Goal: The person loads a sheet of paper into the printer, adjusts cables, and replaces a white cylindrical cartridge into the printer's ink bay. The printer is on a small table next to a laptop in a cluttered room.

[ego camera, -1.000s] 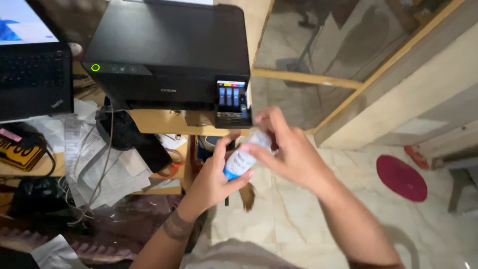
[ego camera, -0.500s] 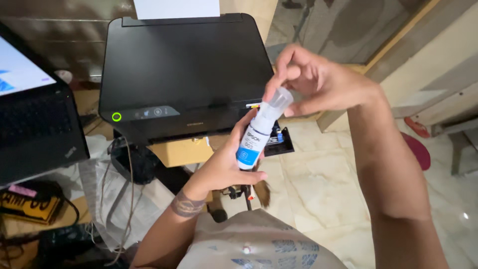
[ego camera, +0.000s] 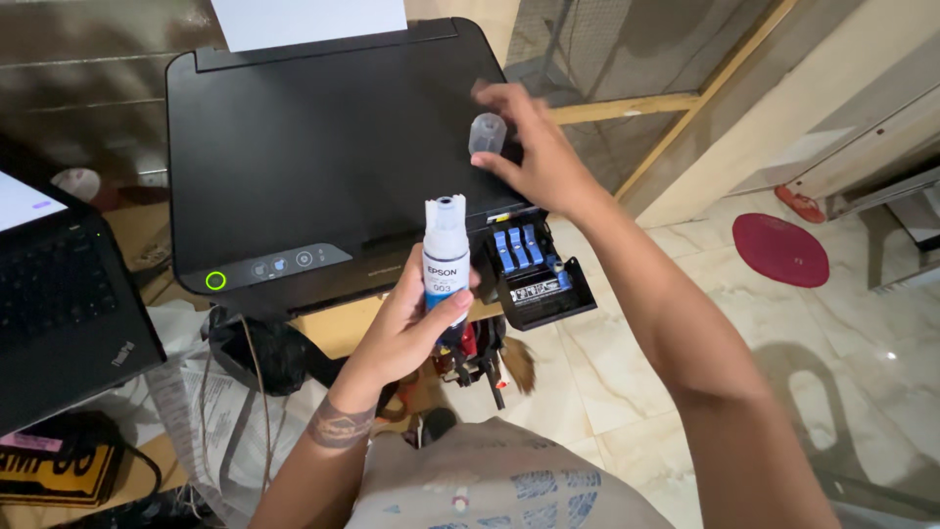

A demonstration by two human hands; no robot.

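While the left hand (ego camera: 406, 328) wraps an uncapped ink bottle (ego camera: 446, 257) upright in front of the printer (ego camera: 328, 147), its open ink-tank flap (ego camera: 539, 279) sits just beside. Farther back, the right hand (ego camera: 534, 147) pinches the clear cap (ego camera: 487, 133) over the printer's lid.

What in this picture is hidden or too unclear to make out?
All in the head view:
- Ink bottle: its lower half is covered by the left hand.
- Clear cap: whether it rests on the printer or is only held by the right hand is unclear.
- Laptop: cut off by the left edge.
- Ink tank levels: too small to judge.
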